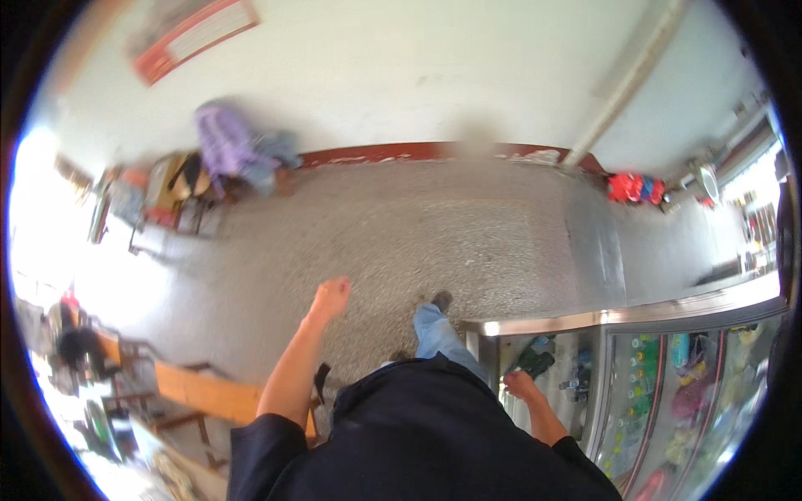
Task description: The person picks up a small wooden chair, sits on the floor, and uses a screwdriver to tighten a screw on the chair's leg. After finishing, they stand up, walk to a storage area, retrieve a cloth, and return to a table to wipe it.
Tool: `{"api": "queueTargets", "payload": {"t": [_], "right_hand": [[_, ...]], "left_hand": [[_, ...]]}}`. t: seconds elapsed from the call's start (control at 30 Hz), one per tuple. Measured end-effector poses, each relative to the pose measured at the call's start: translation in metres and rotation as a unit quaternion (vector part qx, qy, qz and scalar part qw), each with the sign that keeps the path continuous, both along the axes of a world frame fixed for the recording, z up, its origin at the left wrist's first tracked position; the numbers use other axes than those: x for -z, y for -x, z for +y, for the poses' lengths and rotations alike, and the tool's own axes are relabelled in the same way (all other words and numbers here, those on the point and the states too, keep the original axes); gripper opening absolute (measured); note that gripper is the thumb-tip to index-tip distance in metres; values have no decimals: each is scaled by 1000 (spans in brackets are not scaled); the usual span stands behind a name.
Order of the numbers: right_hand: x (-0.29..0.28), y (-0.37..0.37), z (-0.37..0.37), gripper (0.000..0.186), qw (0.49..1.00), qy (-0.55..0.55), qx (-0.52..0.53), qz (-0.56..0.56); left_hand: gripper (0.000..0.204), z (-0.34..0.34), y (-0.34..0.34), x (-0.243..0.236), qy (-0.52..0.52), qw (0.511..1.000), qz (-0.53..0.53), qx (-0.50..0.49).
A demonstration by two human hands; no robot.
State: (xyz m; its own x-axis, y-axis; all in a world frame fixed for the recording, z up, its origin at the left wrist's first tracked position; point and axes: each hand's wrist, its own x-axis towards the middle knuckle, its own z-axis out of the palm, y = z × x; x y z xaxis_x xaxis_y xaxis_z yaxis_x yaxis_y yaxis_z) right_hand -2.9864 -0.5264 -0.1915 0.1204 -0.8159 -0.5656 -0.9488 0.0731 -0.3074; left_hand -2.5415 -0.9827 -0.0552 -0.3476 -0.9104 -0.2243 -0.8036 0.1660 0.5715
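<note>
My left hand (pixel 333 294) is out ahead of my body over the grey floor, its fingers curled into a loose fist with nothing showing in them. Lower and to the right, my right hand (pixel 521 384) is also closed, and no object shows in it. It is nearest to the glass-fronted display cooler (pixel 603 392), but I cannot tell whether it touches the cooler. Dark green bottles (pixel 535 361) lie behind the glass close to that hand. One leg in blue jeans (pixel 443 332) is stepped forward, with a dark shoe on the floor.
A wooden bench (pixel 205 391) stands at my left. Farther off, clothes, one of them purple (pixel 225 138), hang over chairs by the white wall (pixel 401 75). A pipe (pixel 626 83) runs down that wall. A red bundle (pixel 635 188) lies at the far right. More bottles (pixel 642 388) fill the cooler.
</note>
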Motion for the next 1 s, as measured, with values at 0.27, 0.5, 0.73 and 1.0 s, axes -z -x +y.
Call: {"api": "queueTargets", "payload": {"t": [0.27, 0.5, 0.73, 1.0], "right_hand": [[-47, 139, -207, 32, 931, 93, 342, -85], [-183, 288, -331, 32, 785, 274, 530, -166], [-49, 368, -229, 35, 728, 69, 681, -38], [35, 323, -88, 26, 582, -176, 783, -130]], "left_hand": [[33, -138, 124, 44, -84, 982, -110, 132], [33, -183, 120, 130, -253, 731, -475, 420], [29, -364, 478, 149, -178, 798, -443, 368], [28, -368, 1126, 44, 76, 819, -90, 562]]}}
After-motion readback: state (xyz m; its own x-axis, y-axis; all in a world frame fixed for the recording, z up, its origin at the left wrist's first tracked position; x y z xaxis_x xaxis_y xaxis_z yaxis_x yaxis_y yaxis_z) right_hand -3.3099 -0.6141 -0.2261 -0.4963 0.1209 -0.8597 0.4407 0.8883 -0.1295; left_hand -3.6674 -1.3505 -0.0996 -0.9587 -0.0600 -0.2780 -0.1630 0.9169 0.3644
